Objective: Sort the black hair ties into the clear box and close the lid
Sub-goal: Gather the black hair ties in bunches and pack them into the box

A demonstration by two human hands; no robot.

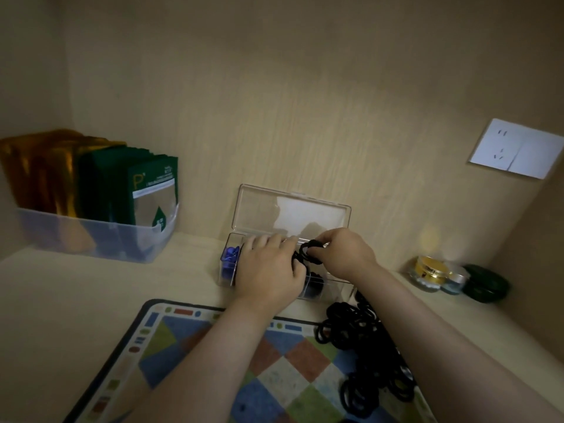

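Both hands are over the clear plastic box (276, 271), whose hinged lid (293, 213) stands open against the wooden back wall. The left hand (268, 270) lies flat across the box top, fingers (259, 241) spread toward the lid. The right hand (346, 251) pinches a few black elastic hair ties (308, 253) just beyond the left fingertips, above the box. Left of the left fingers, blue pieces (229, 259) fill the end compartment. Below the right wrist, a loose pile of black hair ties (366, 346) lies on the chequered patterned mat (213, 361) on the pale counter (76, 288).
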